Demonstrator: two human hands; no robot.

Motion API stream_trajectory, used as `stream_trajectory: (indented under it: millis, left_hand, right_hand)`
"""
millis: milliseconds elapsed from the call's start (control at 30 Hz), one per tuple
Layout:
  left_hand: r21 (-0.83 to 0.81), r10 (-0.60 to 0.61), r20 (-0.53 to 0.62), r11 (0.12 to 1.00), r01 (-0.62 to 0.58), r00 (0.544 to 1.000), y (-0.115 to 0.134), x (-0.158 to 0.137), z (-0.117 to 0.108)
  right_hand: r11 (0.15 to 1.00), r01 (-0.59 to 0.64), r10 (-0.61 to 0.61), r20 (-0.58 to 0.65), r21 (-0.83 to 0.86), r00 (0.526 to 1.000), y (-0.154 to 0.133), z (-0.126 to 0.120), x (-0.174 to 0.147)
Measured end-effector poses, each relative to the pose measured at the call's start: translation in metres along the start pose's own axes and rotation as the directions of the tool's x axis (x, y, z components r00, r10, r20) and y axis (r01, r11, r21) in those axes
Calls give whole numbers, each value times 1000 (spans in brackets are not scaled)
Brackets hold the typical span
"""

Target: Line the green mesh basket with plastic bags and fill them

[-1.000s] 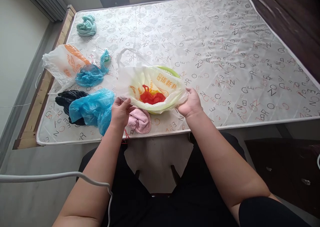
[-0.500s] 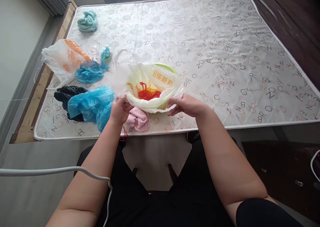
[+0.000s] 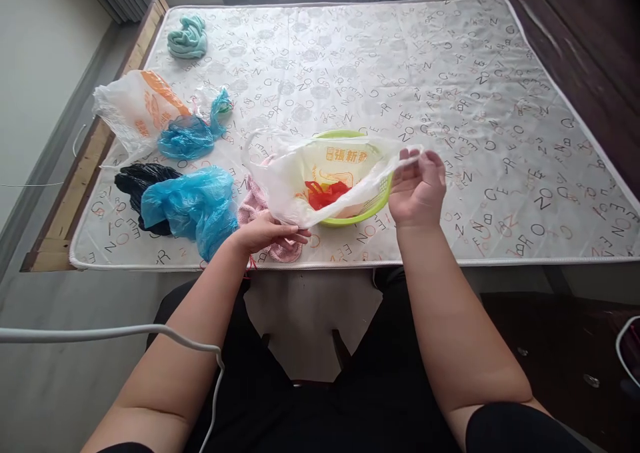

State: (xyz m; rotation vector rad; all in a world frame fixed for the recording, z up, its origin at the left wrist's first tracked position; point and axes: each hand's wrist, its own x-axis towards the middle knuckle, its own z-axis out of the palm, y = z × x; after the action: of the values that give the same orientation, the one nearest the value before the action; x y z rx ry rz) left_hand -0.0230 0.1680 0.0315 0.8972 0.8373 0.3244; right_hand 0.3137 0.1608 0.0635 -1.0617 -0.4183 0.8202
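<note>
A white plastic bag (image 3: 280, 180) with orange print lines a lime-green basket (image 3: 345, 221) on the mattress, its mouth pulled wide. Inside it lies a crumpled red plastic bag (image 3: 325, 196) with a bit of yellow. My right hand (image 3: 419, 183) pinches the bag's right edge, above the basket's right rim. At the lower left of the bag, my left hand (image 3: 270, 232) has its fingers closed on the near edge. A pink towel (image 3: 253, 203) lies partly behind my left hand and under the bag.
Left on the patterned mattress (image 3: 480, 133) lie a light-blue plastic bag (image 3: 193, 203), a black bag (image 3: 137, 186), a darker blue bag (image 3: 187, 136) and a white-orange bag (image 3: 140, 110). A green towel (image 3: 187, 36) sits far left. A white cable (image 3: 100, 334) crosses my left arm.
My right hand has moved up and right, stretching the bag's edge outward. My left hand has shifted slightly right and down. More of the green basket's rim shows now.
</note>
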Motion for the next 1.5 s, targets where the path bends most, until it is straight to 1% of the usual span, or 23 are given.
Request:
stream_trajectory:
  millis: [67, 100, 133, 167, 200, 267, 300, 333, 367, 433, 533, 667, 800, 867, 933, 967, 1067, 1133, 1233, 1333, 1400, 1433, 1500]
  left_hand:
    - [38, -15, 55, 999, 13, 998, -2, 2, -2]
    - [38, 11, 26, 999, -12, 1000, -2, 4, -3]
    - [28, 57, -48, 998, -56, 997, -2, 7, -4]
    - [13, 116, -157, 993, -116, 981, -2, 10, -6]
    - [-3, 176, -280, 983, -184, 944, -1, 12, -8]
    - [-34, 259, -486, 949, -314, 835, 1, 17, -12]
    - [-53, 286, -547, 926, -374, 786, 3, 19, -12]
    - [-73, 312, -580, 900, -429, 753, 6, 20, -12]
    - [-95, 339, -586, 873, -478, 736, 8, 20, -11]
    - [-133, 398, -546, 828, -544, 738, 10, 21, -7]
    - [-172, 446, -474, 799, -577, 759, 9, 21, 2]
    - [-198, 393, -505, 814, -547, 768, 6, 20, 6]
    - [-249, 381, -499, 797, -550, 778, 9, 15, 3]
    - [-278, 354, -492, 802, -529, 795, 12, 12, 2]
    - [-297, 317, -512, 807, -511, 798, 15, 9, 2]
    - [-301, 308, -534, 801, -517, 788, 16, 8, 3]
    - [-285, 326, -603, 764, -579, 728, 18, 6, 2]
    - [-272, 346, -598, 761, -590, 723, 18, 6, 1]
    - [-289, 342, -529, 788, -544, 777, 17, 6, 1]
    - [-302, 309, -492, 816, -492, 814, 13, 8, 2]
    - [-295, 294, -503, 826, -481, 813, 10, 11, 3]
    - [-289, 291, -514, 827, -483, 807, 8, 13, 3]
    - [-266, 306, -538, 822, -503, 786, 5, 16, 3]
  right_hand:
    - [988, 135, -133, 31, -81, 991, -3, 2, -5]
    - [976, 177, -171, 62, -127, 983, -4, 4, -8]
    - [964, 201, -187, 94, -175, 978, -6, 5, -11]
    - [953, 207, -184, 121, -223, 976, -7, 7, -13]
    - [943, 198, -164, 144, -266, 976, -8, 8, -16]
    - [933, 157, -104, 177, -323, 979, -10, 11, -20]
    - [933, 138, -78, 187, -334, 979, -11, 12, -22]
    - [934, 124, -59, 198, -336, 978, -13, 13, -25]
    - [934, 119, -48, 211, -338, 976, -16, 15, -27]
    - [928, 132, -46, 245, -348, 968, -22, 17, -32]
    - [920, 166, -76, 253, -355, 964, -32, 22, -39]
    - [920, 196, -142, 178, -339, 974, -35, 28, -44]
    - [891, 346, -280, 244, -293, 928, -29, 25, -39]
    - [875, 401, -362, 185, -270, 914, -27, 20, -33]
    - [856, 429, -427, 71, -288, 901, -25, 15, -26]
    - [844, 440, -456, 19, -307, 890, -23, 12, -22]
    - [827, 442, -501, -98, -348, 860, -18, 6, -12]
    - [844, 412, -481, -144, -342, 865, -15, 3, -7]
    - [890, 339, -408, -204, -304, 890, -11, -1, -2]
    - [943, 188, -273, -316, -274, 908, -6, -10, 4]
    - [965, 44, -144, -381, -260, 913, 1, -18, 9]
    - [967, -30, -73, -387, -254, 919, 6, -22, 13]
    - [954, -155, 58, -347, -258, 936, 16, -28, 18]
